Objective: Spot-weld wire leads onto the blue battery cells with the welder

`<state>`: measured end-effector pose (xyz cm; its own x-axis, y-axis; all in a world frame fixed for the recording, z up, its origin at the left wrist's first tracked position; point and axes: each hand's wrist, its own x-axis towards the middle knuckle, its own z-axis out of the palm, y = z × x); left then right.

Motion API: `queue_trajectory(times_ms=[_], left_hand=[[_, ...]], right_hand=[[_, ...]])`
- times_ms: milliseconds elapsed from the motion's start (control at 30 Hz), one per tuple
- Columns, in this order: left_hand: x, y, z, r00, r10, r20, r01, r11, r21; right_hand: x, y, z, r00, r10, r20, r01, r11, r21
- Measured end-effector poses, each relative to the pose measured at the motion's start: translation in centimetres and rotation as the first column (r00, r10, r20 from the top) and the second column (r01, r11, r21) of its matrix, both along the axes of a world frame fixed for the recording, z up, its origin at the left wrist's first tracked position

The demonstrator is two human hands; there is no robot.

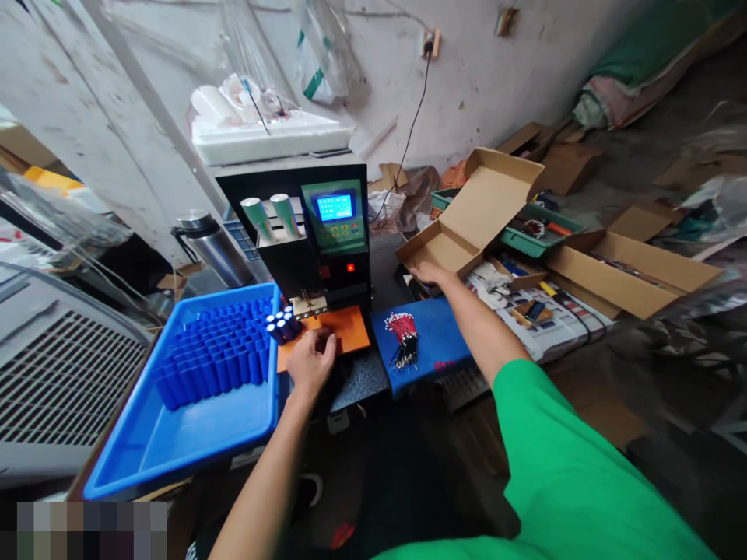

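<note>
My left hand [313, 356] is over the orange board [348, 330] in front of the black spot-welding machine [344, 289], its fingers curled; whether they hold anything is hidden. Beside its fingertips stand several blue cylindrical cells [283, 325] with white tops. My right hand [429, 272] reaches to the near left edge of an open cardboard box [449, 239]; its fingers are partly hidden and too small to read. A bundle of red and black wires [404, 338] lies on the blue cloth [437, 334] between my hands.
A blue tray [219, 432] with rows of blue cells [219, 350] stands at the left, a steel flask [213, 245] behind it. Green trays [534, 233] and another open box [636, 272] are at the right. A power cord hangs from the wall socket [430, 43].
</note>
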<state>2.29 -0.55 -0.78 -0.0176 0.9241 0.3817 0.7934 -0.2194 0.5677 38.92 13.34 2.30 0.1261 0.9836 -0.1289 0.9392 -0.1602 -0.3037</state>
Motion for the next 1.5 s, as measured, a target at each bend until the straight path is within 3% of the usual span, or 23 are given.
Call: queue_trajectory(times_ms=[100, 200, 267, 433, 533, 733, 900, 1000, 1067, 1133, 1167, 1267, 1367, 1433, 1500], left_hand=[[0.0, 0.1, -0.1, 1.000, -0.009, -0.005, 0.009, 1.000, 0.009], [0.1, 0.2, -0.3, 1.000, -0.015, -0.009, 0.015, 1.000, 0.016], [0.1, 0.2, -0.5, 1.000, -0.011, -0.009, 0.011, 1.000, 0.028], [0.3, 0.1, -0.6, 1.000, -0.016, -0.002, 0.016, 0.998, 0.068], [0.4, -0.1, -0.5, 1.000, -0.020, 0.014, 0.019, 0.998, 0.063], [0.2, -0.4, -0.5, 0.998, -0.039, 0.038, 0.038, 0.998, 0.050], [0.2, -0.5, -0.5, 0.998, -0.049, 0.045, 0.047, 0.998, 0.028], [0.2, -0.6, -0.3, 0.997, -0.060, 0.056, 0.059, 0.998, 0.032], [0.2, -0.7, -0.2, 0.995, -0.071, 0.066, 0.069, 0.997, 0.031], [0.2, -0.8, -0.2, 0.994, -0.083, 0.077, 0.081, 0.996, 0.026], [0.2, -0.8, -0.1, 0.992, -0.090, 0.085, 0.088, 0.996, 0.024], [-0.1, -0.8, 0.0, 0.988, -0.109, 0.112, 0.108, 0.994, 0.020], [-0.6, -0.6, 0.0, 0.977, -0.155, 0.149, 0.152, 0.988, 0.031], [-0.7, -0.8, 0.0, 0.954, -0.206, 0.220, 0.201, 0.979, 0.043], [-0.4, -1.5, 0.1, 0.912, -0.262, 0.316, 0.252, 0.965, 0.073]], right_hand=[[-0.2, -1.3, 1.1, 0.999, -0.040, 0.021, 0.039, 0.998, 0.045], [-1.3, -3.6, 2.2, 0.994, -0.106, 0.037, 0.091, 0.954, 0.287], [-2.9, -5.7, 2.4, 0.998, -0.060, 0.000, 0.055, 0.922, 0.383], [-8.0, -11.0, 0.1, 0.977, 0.204, -0.063, -0.184, 0.955, 0.234], [-10.2, -13.0, -1.7, 0.972, 0.234, 0.003, -0.232, 0.962, 0.141], [-12.7, -13.5, -2.8, 0.981, 0.149, 0.124, -0.153, 0.988, 0.022], [-13.4, -12.7, -3.0, 0.991, 0.059, 0.118, -0.060, 0.998, 0.006], [-12.9, -12.2, -3.5, 1.000, 0.005, 0.006, -0.006, 0.999, 0.049], [-12.2, -12.0, -3.9, 0.980, -0.028, -0.195, 0.053, 0.991, 0.123], [-11.5, -12.0, -4.3, 0.874, -0.037, -0.484, 0.159, 0.964, 0.215], [-11.2, -12.1, -4.4, 0.776, -0.028, -0.630, 0.230, 0.943, 0.240], [-10.8, -12.4, -4.6, 0.372, 0.020, -0.928, 0.418, 0.889, 0.187], [-10.9, -12.8, -4.1, 0.039, 0.098, -0.994, 0.517, 0.850, 0.104], [-11.4, -13.2, -3.4, -0.083, 0.164, -0.983, 0.561, 0.823, 0.090], [-12.1, -13.7, -2.7, -0.148, 0.207, -0.967, 0.586, 0.806, 0.082]])
